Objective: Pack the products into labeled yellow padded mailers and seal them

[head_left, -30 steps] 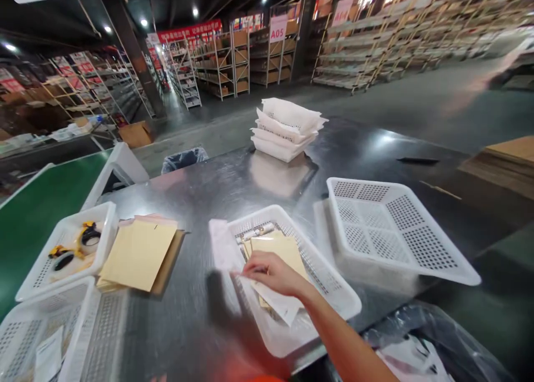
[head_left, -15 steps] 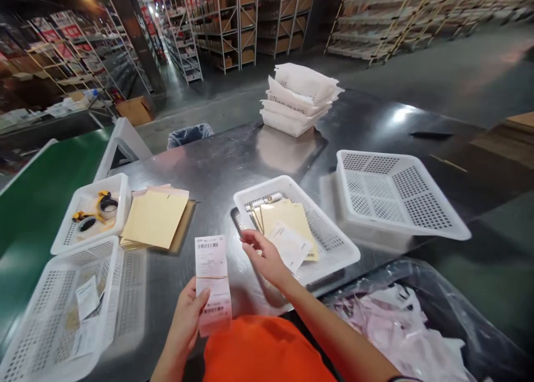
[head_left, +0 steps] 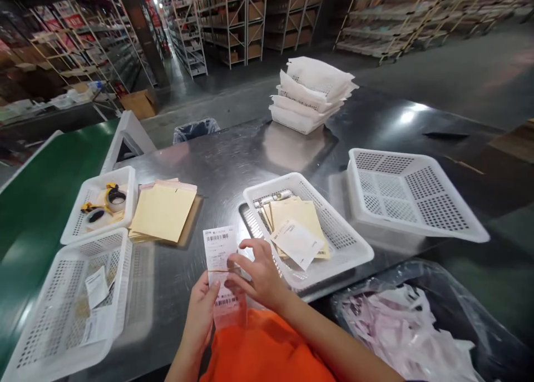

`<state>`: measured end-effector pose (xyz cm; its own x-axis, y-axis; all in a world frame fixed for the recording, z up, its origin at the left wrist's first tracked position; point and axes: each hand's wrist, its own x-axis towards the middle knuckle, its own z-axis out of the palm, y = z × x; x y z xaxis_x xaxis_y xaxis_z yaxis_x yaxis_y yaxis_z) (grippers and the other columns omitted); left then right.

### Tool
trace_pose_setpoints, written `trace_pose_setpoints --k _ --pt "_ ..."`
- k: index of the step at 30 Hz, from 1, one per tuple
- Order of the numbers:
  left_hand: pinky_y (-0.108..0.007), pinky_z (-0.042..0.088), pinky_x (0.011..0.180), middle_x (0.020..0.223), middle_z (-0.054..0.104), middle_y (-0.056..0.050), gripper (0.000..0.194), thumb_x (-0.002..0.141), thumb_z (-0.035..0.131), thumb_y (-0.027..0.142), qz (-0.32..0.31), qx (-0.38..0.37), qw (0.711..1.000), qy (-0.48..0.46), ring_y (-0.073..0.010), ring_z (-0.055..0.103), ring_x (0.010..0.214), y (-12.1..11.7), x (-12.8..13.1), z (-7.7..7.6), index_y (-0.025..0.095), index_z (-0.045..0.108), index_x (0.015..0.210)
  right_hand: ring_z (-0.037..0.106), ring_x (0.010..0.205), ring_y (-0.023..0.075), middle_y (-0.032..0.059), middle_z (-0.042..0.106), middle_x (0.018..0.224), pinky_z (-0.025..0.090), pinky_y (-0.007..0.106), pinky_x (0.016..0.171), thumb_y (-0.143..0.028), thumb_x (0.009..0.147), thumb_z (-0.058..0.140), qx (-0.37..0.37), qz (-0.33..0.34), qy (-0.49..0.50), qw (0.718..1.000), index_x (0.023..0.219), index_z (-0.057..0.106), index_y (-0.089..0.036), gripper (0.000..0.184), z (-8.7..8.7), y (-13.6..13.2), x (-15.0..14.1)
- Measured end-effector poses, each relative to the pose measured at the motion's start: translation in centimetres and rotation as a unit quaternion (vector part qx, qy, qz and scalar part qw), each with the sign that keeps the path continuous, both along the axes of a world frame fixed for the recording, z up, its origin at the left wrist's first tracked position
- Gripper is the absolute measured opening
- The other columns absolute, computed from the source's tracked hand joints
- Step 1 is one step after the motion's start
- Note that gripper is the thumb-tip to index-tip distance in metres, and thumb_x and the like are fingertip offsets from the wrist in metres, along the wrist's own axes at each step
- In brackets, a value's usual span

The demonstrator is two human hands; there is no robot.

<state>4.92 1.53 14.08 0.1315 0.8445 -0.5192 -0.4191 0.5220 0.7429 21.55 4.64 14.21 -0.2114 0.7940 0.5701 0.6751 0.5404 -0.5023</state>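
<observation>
My left hand (head_left: pixel 202 305) grips a strip of printed shipping labels (head_left: pixel 217 246) with barcodes, the thumb on its face. Around the strip's middle runs a thin tan rubber band (head_left: pixel 217 271). My right hand (head_left: pixel 263 275) has its fingertips at the strip's right edge, pinching the rubber band there. Just beyond it stands a white perforated basket (head_left: pixel 348 247). Inside that lie yellow padded envelopes (head_left: pixel 307 216), a white paper slip (head_left: pixel 297 243) and small white tubes at the far end.
A stack of yellow envelopes (head_left: pixel 167 209) lies left, beside a basket with tape dispensers (head_left: pixel 114 196) and another with paper slips (head_left: pixel 97 286). Right, a white basket (head_left: pixel 392 190) stands near a bag of pale plastic scraps (head_left: pixel 400 332). Stacked lined baskets (head_left: pixel 308 98) stand behind.
My right hand has moved left from the basket of envelopes to the label strip and taken the rubber band at its edge. My left hand still holds the strip. The view has shifted slightly.
</observation>
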Motion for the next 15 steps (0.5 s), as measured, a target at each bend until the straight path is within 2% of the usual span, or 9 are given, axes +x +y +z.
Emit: trace_pose_setpoints --k 1,3,5,8,11,13,15 --pt "-0.036 0.051 0.091 0.109 0.07 -0.011 0.047 0.07 0.08 0.04 -0.003 0.007 1.0 0.007 -0.0257 0.065 0.101 -0.1 -0.1 -0.1 0.015 0.069 0.108 0.043 0.098 0.0216 0.0078 0.052 0.102 0.033 0.04 0.088 -0.03 0.089 0.061 -0.001 0.021 -0.004 1.0 0.093 0.063 -0.019 0.011 -0.2 -0.1 -0.2" --pt "-0.036 0.049 0.094 0.111 0.069 -0.011 0.047 0.067 0.082 0.037 -0.006 0.016 1.0 0.013 -0.0259 0.064 0.104 -0.1 -0.1 -0.3 0.014 0.069 0.105 0.042 0.087 0.0178 0.0041 0.055 0.089 0.029 0.037 0.084 -0.022 0.093 0.054 0.002 0.056 -0.012 0.998 0.084 0.06 -0.018 0.011 -0.8 -0.4 -0.6" --pt "-0.036 0.048 0.095 0.113 0.068 -0.013 0.05 0.068 0.082 0.039 0.009 0.009 1.0 -0.003 -0.0265 0.063 0.106 -0.1 0.0 -0.5 0.013 0.068 0.108 0.042 0.083 0.0162 0.0027 0.056 0.083 0.027 0.037 0.084 -0.017 0.095 0.049 0.007 0.082 -0.017 0.996 0.082 0.058 -0.017 0.016 -1.2 -0.5 -1.0" --pt "-0.038 0.048 0.094 0.115 0.067 -0.016 0.053 0.075 0.074 0.046 0.017 -0.002 1.0 -0.026 -0.0277 0.063 0.106 0.1 0.1 -0.5 0.011 0.064 0.113 0.042 0.081 0.0158 0.0021 0.057 0.079 0.025 0.037 0.084 -0.02 0.096 0.047 -0.009 0.11 -0.015 0.994 0.082 0.058 -0.017 0.018 -1.5 -0.5 -1.1" --pt "-0.038 0.048 0.094 0.118 0.065 -0.017 0.055 0.076 0.074 0.045 -0.022 0.047 0.998 0.032 -0.0279 0.062 0.108 0.0 0.1 -0.2 0.011 0.061 0.116 0.042 0.078 0.0161 0.0022 0.056 0.077 0.026 0.035 0.08 -0.022 0.097 0.047 -0.042 0.111 0.01 0.993 0.085 0.056 -0.016 0.016 -1.4 -0.3 -1.0" --pt "-0.036 0.048 0.092 0.118 0.065 -0.016 0.058 0.073 0.076 0.044 -0.049 0.083 0.991 0.094 -0.0273 0.062 0.106 -0.2 0.0 -0.1 0.012 0.059 0.119 0.042 0.076 0.0164 0.0027 0.055 0.076 0.027 0.034 0.078 -0.023 0.097 0.045 -0.066 0.104 0.025 0.992 0.084 0.055 -0.016 0.017 -1.4 -0.4 -1.0" --pt "-0.034 0.048 0.088 0.113 0.067 -0.015 0.053 0.075 0.072 0.043 -0.067 0.103 0.977 0.171 -0.0262 0.063 0.101 -0.3 0.0 -0.2 0.011 0.06 0.116 0.042 0.073 0.0161 0.0027 0.054 0.073 0.029 0.033 0.075 -0.024 0.097 0.044 -0.1 0.1 0.035 0.989 0.081 0.053 -0.016 0.02 -1.4 -0.7 -1.2"
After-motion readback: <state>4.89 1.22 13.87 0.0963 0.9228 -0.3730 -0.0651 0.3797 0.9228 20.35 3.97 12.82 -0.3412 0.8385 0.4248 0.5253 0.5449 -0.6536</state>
